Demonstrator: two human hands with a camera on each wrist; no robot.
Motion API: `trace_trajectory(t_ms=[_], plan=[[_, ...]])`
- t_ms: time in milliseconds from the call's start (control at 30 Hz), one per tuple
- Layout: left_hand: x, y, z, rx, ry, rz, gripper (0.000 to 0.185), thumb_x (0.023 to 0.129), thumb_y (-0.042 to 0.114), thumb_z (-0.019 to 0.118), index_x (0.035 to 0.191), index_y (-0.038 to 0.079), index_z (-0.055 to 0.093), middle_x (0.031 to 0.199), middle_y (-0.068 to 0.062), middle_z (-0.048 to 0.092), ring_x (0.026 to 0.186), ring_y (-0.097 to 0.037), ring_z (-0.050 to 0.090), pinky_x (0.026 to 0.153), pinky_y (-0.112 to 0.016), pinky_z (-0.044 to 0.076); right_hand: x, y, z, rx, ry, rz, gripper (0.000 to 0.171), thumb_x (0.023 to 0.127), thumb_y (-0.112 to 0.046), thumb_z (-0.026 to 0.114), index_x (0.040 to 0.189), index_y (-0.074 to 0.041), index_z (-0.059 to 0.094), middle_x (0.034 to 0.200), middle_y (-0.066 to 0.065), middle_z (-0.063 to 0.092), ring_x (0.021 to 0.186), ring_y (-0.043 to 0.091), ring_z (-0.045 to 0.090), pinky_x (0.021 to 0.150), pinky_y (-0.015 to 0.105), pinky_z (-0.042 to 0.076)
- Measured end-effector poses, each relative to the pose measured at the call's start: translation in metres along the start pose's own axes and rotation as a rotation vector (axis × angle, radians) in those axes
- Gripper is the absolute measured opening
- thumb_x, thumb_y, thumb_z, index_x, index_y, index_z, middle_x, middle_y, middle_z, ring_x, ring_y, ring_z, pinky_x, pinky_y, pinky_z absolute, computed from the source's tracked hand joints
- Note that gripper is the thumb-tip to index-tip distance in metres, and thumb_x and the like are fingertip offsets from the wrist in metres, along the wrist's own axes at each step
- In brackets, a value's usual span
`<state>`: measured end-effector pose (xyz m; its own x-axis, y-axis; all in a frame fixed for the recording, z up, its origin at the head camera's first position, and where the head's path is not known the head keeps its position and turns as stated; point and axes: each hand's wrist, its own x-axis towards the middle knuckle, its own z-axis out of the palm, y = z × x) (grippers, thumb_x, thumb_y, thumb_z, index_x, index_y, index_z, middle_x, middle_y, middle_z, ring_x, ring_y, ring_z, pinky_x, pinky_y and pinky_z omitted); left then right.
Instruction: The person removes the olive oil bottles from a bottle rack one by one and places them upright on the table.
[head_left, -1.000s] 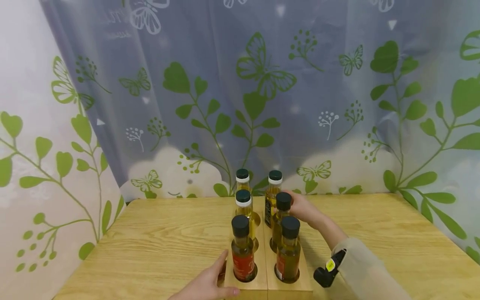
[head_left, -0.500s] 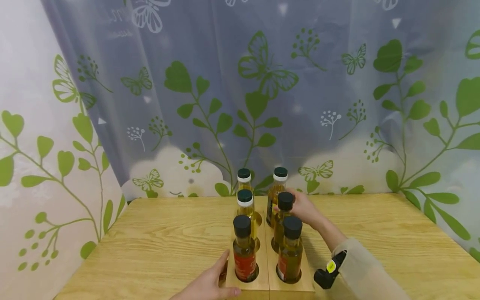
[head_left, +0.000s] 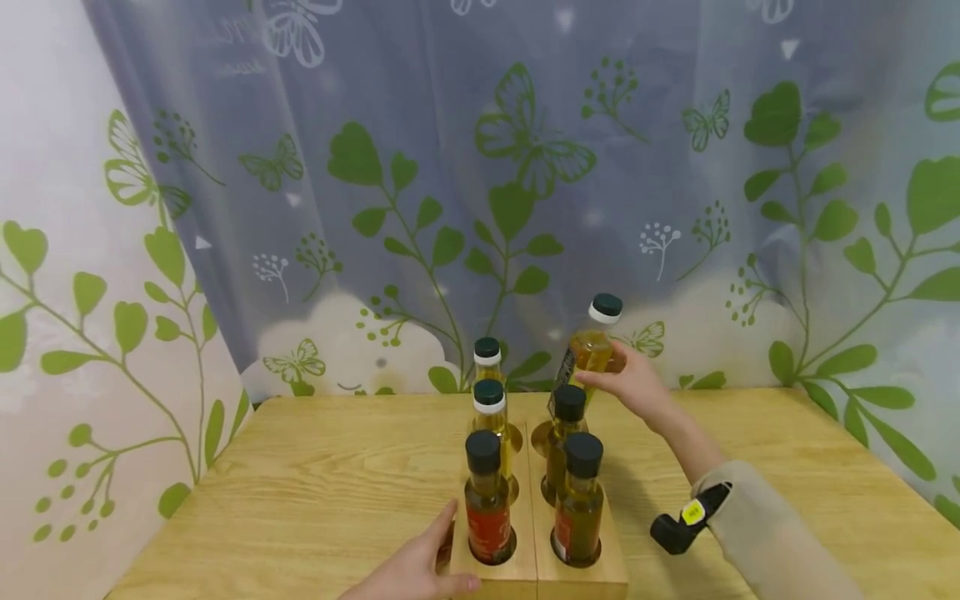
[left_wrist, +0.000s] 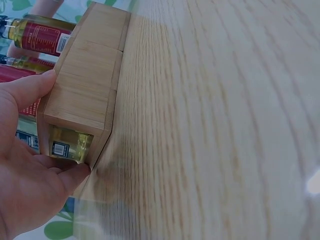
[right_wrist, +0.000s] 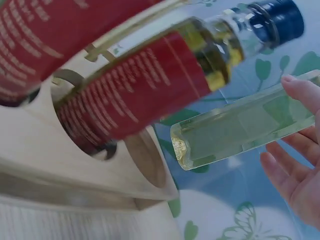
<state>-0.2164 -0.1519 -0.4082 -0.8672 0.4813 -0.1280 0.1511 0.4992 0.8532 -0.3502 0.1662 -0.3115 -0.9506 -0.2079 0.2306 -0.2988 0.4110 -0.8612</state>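
Observation:
My right hand [head_left: 633,387] grips an oil bottle [head_left: 588,354] with a dark green cap and white collar. Tilted to the right, this bottle is above the far right hole [head_left: 542,438] of the wooden bottle rack [head_left: 495,588]. The right wrist view shows its clear base [right_wrist: 182,147] out of the hole, with thumb and fingers on opposite sides of the glass. At the rack's near left corner, my left hand [head_left: 412,571] holds the wood. In the left wrist view, its thumb [left_wrist: 37,87] lies at the upper edge and its fingers bend around the end.
Two red-labelled bottles with black caps, left [head_left: 489,517] and right [head_left: 577,521], stand in the front holes. Behind are another black-capped bottle [head_left: 564,446] and two green-capped bottles, nearer [head_left: 491,425] and farther [head_left: 487,367]. A patterned curtain [head_left: 420,250] hangs behind the wooden table [head_left: 337,475].
My right hand has raised the green-capped bottle out of the far right hole, up and to the right, tilting it. My left hand has stayed at the rack's corner.

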Motion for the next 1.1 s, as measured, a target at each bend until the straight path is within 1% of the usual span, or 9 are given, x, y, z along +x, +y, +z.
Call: trace_trajectory(t_ms=[67, 100, 167, 300, 400, 533, 800, 933, 1100], plan=[[0.000, -0.001, 0.000, -0.004, 0.000, -0.005, 0.098, 0.083, 0.038, 0.069, 0.143, -0.013, 0.010, 0.139, -0.035, 0.030, 0.126, -0.046, 0.034, 0.099, -0.057, 0.031, -0.001, 0.000, -0.006, -0.018, 0.013, -0.010, 0.081, 0.082, -0.036, 0.071, 0.142, 0.001, 0.032, 0.127, 0.025, 0.050, 0.116, 0.038, 0.048, 0.090, 0.049, 0.044], [0.001, -0.002, 0.000, -0.002, 0.001, -0.007, 0.098, 0.083, 0.039, 0.069, 0.143, -0.013, 0.010, 0.139, -0.035, 0.029, 0.126, -0.046, 0.033, 0.099, -0.057, 0.030, -0.002, 0.000, -0.009, -0.016, 0.012, -0.012, 0.080, 0.082, -0.036, 0.071, 0.142, 0.001, 0.032, 0.127, 0.025, 0.050, 0.116, 0.038, 0.047, 0.090, 0.050, 0.044], [0.002, -0.002, 0.000, 0.000, -0.007, -0.032, 0.100, 0.082, 0.042, 0.068, 0.143, -0.012, 0.010, 0.141, -0.034, 0.028, 0.128, -0.046, 0.031, 0.101, -0.056, 0.029, -0.005, 0.001, -0.018, -0.047, 0.021, 0.007, 0.087, 0.082, -0.039, 0.070, 0.145, 0.002, 0.025, 0.132, 0.027, 0.044, 0.119, 0.040, 0.043, 0.091, 0.052, 0.042], [0.003, 0.001, -0.001, -0.015, -0.004, -0.036, 0.101, 0.082, 0.044, 0.068, 0.144, -0.010, 0.009, 0.143, -0.033, 0.025, 0.130, -0.046, 0.026, 0.103, -0.057, 0.025, -0.011, 0.005, -0.034, -0.074, 0.013, 0.046, 0.096, 0.082, -0.042, 0.069, 0.147, 0.001, 0.013, 0.138, 0.030, 0.035, 0.124, 0.043, 0.036, 0.095, 0.057, 0.037], [0.001, 0.002, 0.000, -0.019, 0.007, -0.016, 0.101, 0.082, 0.041, 0.069, 0.144, -0.010, 0.008, 0.143, -0.033, 0.024, 0.130, -0.046, 0.026, 0.103, -0.058, 0.024, -0.015, 0.014, -0.043, -0.082, 0.022, 0.046, 0.089, 0.082, -0.041, 0.069, 0.146, 0.000, 0.023, 0.133, 0.028, 0.043, 0.120, 0.042, 0.041, 0.094, 0.056, 0.037], [-0.001, 0.003, 0.001, -0.016, 0.009, -0.013, 0.101, 0.082, 0.039, 0.069, 0.144, -0.010, 0.007, 0.144, -0.032, 0.023, 0.131, -0.046, 0.025, 0.103, -0.058, 0.024, -0.023, 0.032, -0.054, -0.106, 0.040, 0.052, 0.078, 0.083, -0.040, 0.068, 0.141, 0.000, 0.034, 0.124, 0.027, 0.052, 0.113, 0.040, 0.048, 0.091, 0.054, 0.041], [-0.001, 0.001, 0.000, -0.036, -0.005, -0.004, 0.099, 0.083, 0.037, 0.069, 0.144, -0.011, 0.006, 0.142, -0.033, 0.026, 0.129, -0.045, 0.030, 0.102, -0.057, 0.027, -0.041, 0.063, -0.076, -0.214, 0.043, 0.121, 0.091, 0.085, -0.043, 0.066, 0.144, 0.007, 0.019, 0.127, 0.034, 0.046, 0.115, 0.045, 0.045, 0.089, 0.057, 0.041], [-0.001, 0.000, 0.000, -0.041, -0.016, 0.018, 0.098, 0.084, 0.034, 0.069, 0.143, -0.013, 0.005, 0.141, -0.035, 0.028, 0.127, -0.045, 0.034, 0.100, -0.055, 0.031, -0.048, 0.076, -0.085, -0.264, 0.046, 0.149, 0.092, 0.085, -0.045, 0.064, 0.143, 0.009, 0.018, 0.127, 0.036, 0.043, 0.114, 0.048, 0.044, 0.086, 0.057, 0.042], [0.000, 0.001, -0.001, -0.051, -0.026, 0.037, 0.098, 0.085, 0.033, 0.068, 0.142, -0.014, 0.004, 0.140, -0.035, 0.028, 0.126, -0.045, 0.035, 0.099, -0.054, 0.032, -0.053, 0.088, -0.093, -0.287, 0.056, 0.159, 0.090, 0.085, -0.046, 0.063, 0.141, 0.011, 0.023, 0.129, 0.037, 0.041, 0.114, 0.049, 0.043, 0.086, 0.057, 0.043]])
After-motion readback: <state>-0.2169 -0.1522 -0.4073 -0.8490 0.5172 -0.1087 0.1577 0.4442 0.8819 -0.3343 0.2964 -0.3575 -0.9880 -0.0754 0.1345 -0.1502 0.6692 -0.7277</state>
